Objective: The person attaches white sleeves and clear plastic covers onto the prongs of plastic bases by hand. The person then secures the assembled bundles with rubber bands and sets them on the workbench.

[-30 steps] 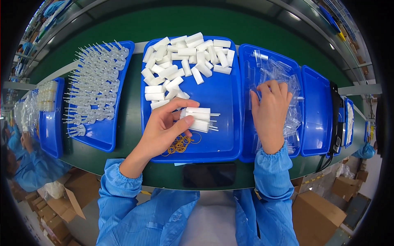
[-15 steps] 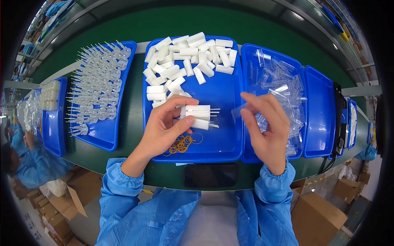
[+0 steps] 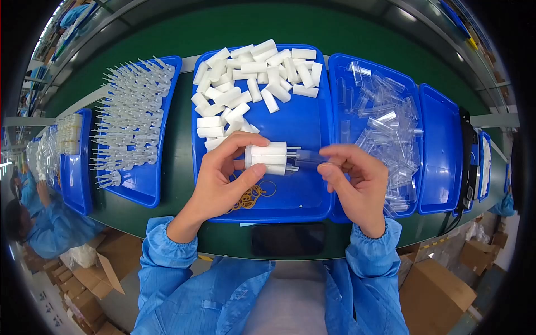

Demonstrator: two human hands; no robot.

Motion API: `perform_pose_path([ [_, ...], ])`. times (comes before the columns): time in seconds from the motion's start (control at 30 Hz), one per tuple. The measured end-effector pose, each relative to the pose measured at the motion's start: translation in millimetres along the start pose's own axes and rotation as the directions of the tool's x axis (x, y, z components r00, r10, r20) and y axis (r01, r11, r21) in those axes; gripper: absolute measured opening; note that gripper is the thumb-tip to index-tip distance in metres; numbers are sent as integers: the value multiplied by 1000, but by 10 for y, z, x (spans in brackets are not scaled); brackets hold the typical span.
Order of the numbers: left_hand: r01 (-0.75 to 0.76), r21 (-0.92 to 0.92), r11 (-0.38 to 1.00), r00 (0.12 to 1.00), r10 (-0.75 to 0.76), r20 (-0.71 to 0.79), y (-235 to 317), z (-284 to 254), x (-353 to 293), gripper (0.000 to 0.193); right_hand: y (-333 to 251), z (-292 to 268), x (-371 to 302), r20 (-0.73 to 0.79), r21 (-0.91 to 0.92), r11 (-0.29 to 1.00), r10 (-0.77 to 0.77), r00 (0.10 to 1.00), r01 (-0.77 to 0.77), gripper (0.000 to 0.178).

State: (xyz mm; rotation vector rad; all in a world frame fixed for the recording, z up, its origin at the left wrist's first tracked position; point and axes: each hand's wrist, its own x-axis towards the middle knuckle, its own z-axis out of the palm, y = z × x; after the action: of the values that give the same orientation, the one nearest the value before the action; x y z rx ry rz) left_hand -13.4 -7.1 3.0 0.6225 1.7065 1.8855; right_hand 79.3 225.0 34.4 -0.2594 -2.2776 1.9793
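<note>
My left hand (image 3: 216, 176) is closed around a white pronged holder (image 3: 269, 157) fitted with white blocks, its thin prongs pointing right. Between the thumb and fingers of my right hand (image 3: 360, 181) is a clear plastic piece (image 3: 307, 157), its left end at the prong tips. I cannot tell whether the two touch. Both hands are above the near half of a blue tray (image 3: 304, 206). White blocks (image 3: 254, 68) lie heaped in its far half. Tan rubber bands (image 3: 248, 196) lie near my left wrist.
Left of the middle tray, another blue tray (image 3: 131, 188) holds rows of white pronged holders (image 3: 134, 117). Clear plastic pieces (image 3: 391, 139) fill the tray on the right. A dark phone-like slab (image 3: 287, 239) lies at the front edge. A person in blue (image 3: 61, 218) is at far left.
My right hand has brought the clear plastic piece left, up to the prong tips. My left hand still grips the holder, whose white blocks now sit closer together.
</note>
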Motion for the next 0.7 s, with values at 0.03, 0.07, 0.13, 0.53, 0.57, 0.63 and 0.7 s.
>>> perform_pose_path([
  [0.03, 2, 0, 1000, 1000, -2, 2, 7, -1, -2, 32, 31, -8, 1, 20, -119, 990, -69, 997, 71, 20],
  [0.07, 18, 3, 1000, 1000, -18, 6, 14, 0, -3, 31, 58, -1, -2, 19, -118, 991, -68, 998, 69, 20],
  [0.13, 36, 7, 999, 999, -36, 8, 8, -1, -5, 31, 94, 33, -3, 2, -55, 995, -79, 997, 79, 18],
  [0.53, -43, 51, 998, 998, 45, -42, 2, -2, 3, 28, 75, 53, -4, 22, 236, 970, 59, 998, -62, 20],
  [0.57, -45, 61, 997, 998, 48, -46, -4, 0, 3, 29, 74, 63, -13, 23, 237, 969, 59, 998, -63, 20],
  [0.63, -46, 72, 996, 997, 50, -51, -6, 7, -1, 31, 65, 97, -32, -21, 168, 983, 83, 996, -78, 20],
  [0.7, -28, 88, 996, 997, 34, -71, 0, 17, -8, 33, 62, 118, -37, -4, 154, 984, 89, 996, -87, 20],
])
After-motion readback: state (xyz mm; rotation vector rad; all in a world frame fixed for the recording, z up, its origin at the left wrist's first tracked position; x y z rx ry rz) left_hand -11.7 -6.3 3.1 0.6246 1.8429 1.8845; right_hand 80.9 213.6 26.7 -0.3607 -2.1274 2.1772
